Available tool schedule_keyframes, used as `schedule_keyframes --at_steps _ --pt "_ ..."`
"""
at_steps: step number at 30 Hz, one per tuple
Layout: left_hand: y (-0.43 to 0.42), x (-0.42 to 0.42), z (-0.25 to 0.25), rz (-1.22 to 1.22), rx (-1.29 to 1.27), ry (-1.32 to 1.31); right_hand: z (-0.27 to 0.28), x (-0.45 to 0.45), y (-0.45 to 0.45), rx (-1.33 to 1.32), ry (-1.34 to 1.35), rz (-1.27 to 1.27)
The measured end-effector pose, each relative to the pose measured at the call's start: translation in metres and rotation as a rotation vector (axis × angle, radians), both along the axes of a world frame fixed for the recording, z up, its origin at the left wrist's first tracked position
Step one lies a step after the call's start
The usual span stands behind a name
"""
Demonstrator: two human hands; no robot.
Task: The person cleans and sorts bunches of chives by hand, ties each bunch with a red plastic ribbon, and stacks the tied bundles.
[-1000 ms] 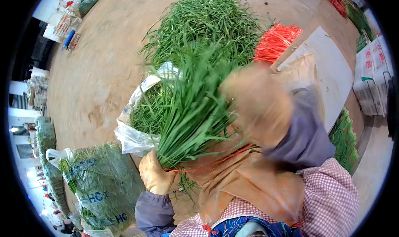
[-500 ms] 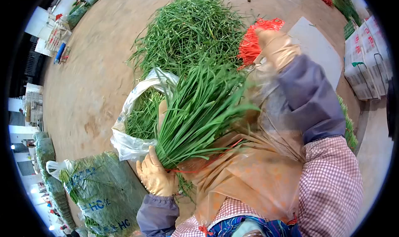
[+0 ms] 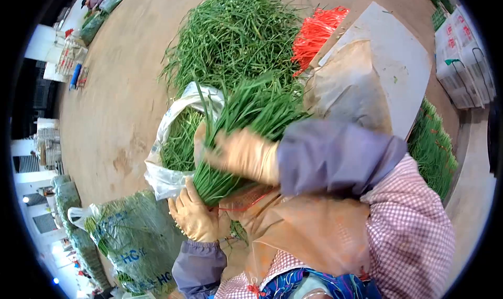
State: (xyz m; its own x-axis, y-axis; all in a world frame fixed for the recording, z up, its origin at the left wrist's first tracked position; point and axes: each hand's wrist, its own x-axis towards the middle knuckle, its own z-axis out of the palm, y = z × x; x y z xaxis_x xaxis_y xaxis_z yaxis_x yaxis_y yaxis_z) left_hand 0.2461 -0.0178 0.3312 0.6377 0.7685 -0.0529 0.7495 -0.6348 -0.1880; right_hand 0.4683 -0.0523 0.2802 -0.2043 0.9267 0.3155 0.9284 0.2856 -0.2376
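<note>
A bundle of long green leaves [image 3: 262,110] fans upward from my lap, its lower end against my left hand [image 3: 195,215]. That gloved hand lies at the bundle's base, fingers apart on its near side. My right hand [image 3: 243,155], gloved and blurred, is over the middle of the leaves; its fingertips are smeared by motion. A red strip [image 3: 238,209] runs beneath the bundle across the brown apron [image 3: 309,231]. Behind the bundle, a white bag [image 3: 170,126] stands open with cut greens inside.
A large heap of greens [image 3: 236,34] lies ahead, beside red strips [image 3: 317,34] and a pale board [image 3: 398,68]. At left stands a filled plastic bag [image 3: 136,236]. White boxes [image 3: 463,63] and more greens [image 3: 432,147] are at right. A person [image 3: 94,3] is far back left.
My right hand has come back from the red strips to the bundle, over its leaves. My left hand has stayed near the bundle's base.
</note>
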Motion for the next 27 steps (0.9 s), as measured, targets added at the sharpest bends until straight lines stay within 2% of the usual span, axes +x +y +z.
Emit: schedule_keyframes --at_steps 2,5,6,7,9,11,14,16,20,22,27 --pt "-0.001 -0.005 -0.002 0.013 -0.019 -0.034 -0.001 0.055 0.004 -0.377 -0.158 -0.193" --pt "0.0 -0.005 -0.007 0.01 -0.025 -0.086 0.026 0.155 -0.001 -0.619 -0.275 -0.487" --pt "0.002 -0.006 -0.009 0.026 -0.048 -0.102 0.028 0.189 -0.001 -0.652 -0.281 -0.699" --pt "0.003 -0.007 -0.009 0.042 -0.069 -0.115 0.035 0.217 -0.006 -0.556 -0.128 -0.922" --pt "0.007 -0.009 -0.01 0.04 -0.065 -0.123 0.056 0.236 -0.028 -0.275 0.063 -1.036" --pt "0.01 -0.009 -0.01 0.041 -0.087 -0.118 0.074 0.219 -0.06 0.067 0.117 -0.822" --pt "0.011 -0.007 -0.012 0.042 -0.087 -0.116 0.066 0.17 -0.068 0.131 0.767 -0.498" --pt "0.011 -0.007 -0.011 0.036 -0.077 -0.109 0.079 0.128 -0.068 -0.032 1.08 -0.343" --pt "0.008 -0.004 -0.008 0.026 -0.059 -0.096 0.06 0.106 -0.052 -0.417 1.082 -0.309" --pt "0.007 -0.003 -0.006 0.031 -0.056 -0.09 0.05 0.097 -0.044 -0.43 0.884 -0.335" --pt "0.008 -0.006 -0.009 0.017 -0.067 -0.117 0.012 0.084 -0.028 -0.234 0.802 -0.323"
